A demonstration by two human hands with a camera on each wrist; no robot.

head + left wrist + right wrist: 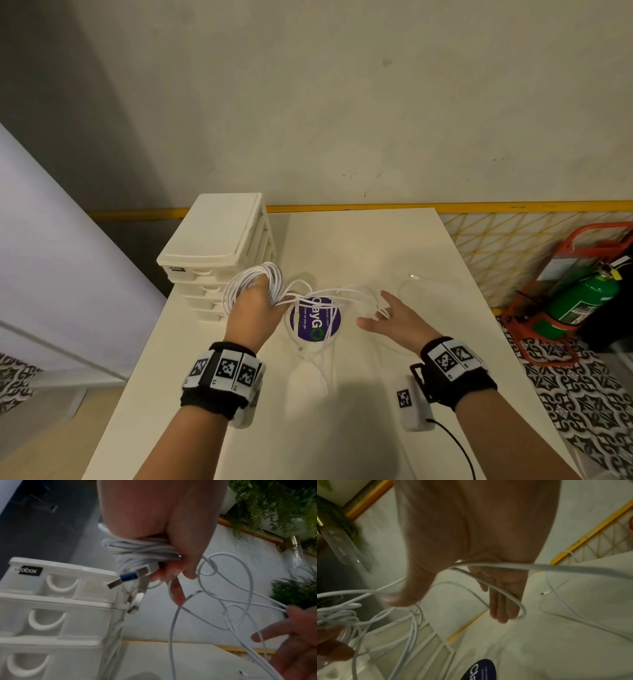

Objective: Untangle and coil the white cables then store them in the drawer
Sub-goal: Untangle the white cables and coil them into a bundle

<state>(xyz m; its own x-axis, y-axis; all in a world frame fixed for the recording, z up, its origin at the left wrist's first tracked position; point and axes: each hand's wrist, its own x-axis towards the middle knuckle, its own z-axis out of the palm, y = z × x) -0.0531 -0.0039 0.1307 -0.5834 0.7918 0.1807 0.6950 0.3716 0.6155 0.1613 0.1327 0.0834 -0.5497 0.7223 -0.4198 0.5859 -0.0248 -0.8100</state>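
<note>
Cables: a bundle of thin white cables [251,284] wound into a coil, raised just in front of the white plastic drawer unit [219,246]; loose strands trail from it away from the unit, toward the right hand.
Left hand: the left hand [253,305] is lifted beside the unit, back toward the camera, fingers curled tight round the coil; a blue-tipped USB plug [123,580] sticks out below its fingertips.
Right hand: the right hand [394,320], farther from the unit, has its palm turned inward, fingers [500,605] straight and spread, with strands draped across them.
Table: white table [394,240] under the unit, bearing a round purple sticker [315,320] near the unit's front corner; another white cable end [416,277] lies beyond the right hand.
</note>
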